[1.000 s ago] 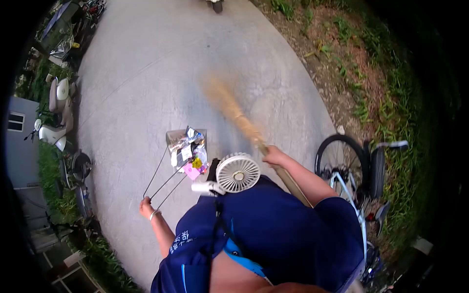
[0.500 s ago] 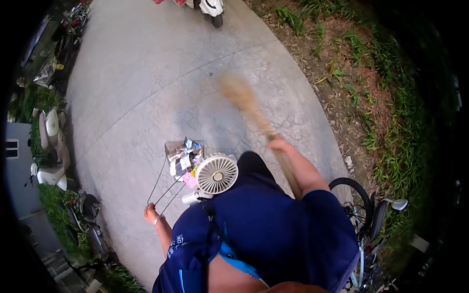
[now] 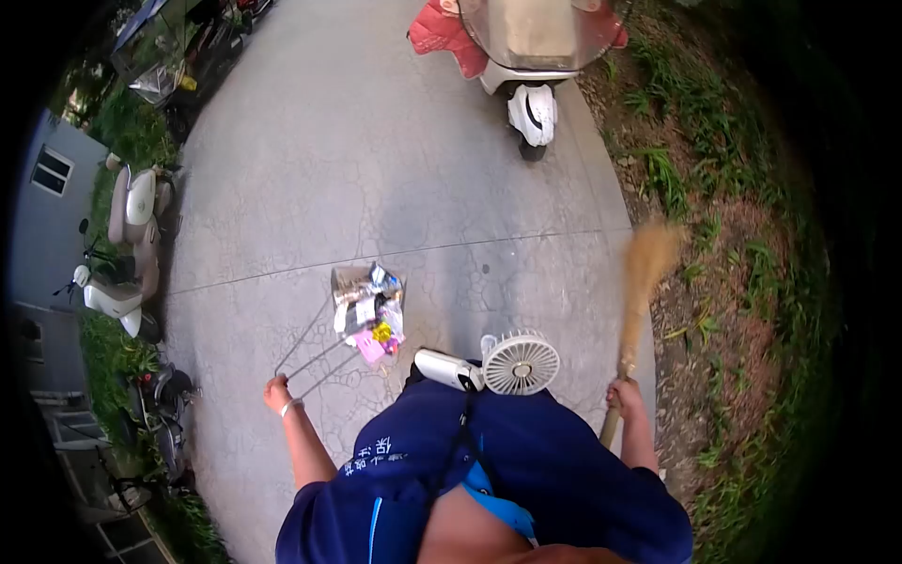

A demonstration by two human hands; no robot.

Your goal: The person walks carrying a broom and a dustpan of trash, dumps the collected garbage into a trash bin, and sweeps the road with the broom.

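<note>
My left hand [image 3: 278, 395] is closed on the thin wire handle [image 3: 315, 362] of a dustpan [image 3: 349, 278]. Packets, paper scraps and a pink piece of litter [image 3: 372, 346] fill the pan, which is in front of me on the left. In my right hand [image 3: 625, 399], fingers wrapped round its stick, is a straw broom [image 3: 639, 301]. Its bristles fan out at the edge of the pavement, beside the planted strip; whether they touch the ground I cannot tell. A white portable fan [image 3: 520, 365] hangs at my front on a dark cord.
A scooter with a red cover [image 3: 532, 103] stands ahead on the right of the concrete path [image 3: 310, 179]. Parked scooters [image 3: 132, 244] line the left side, by a grey building [image 3: 56, 207]. Soil and green plants [image 3: 733, 310] border the right.
The broom has swung from the middle of the path out to the right edge. The scooter ahead appears nearer. The hanging fan has shifted right, and the dustpan stays in my left hand.
</note>
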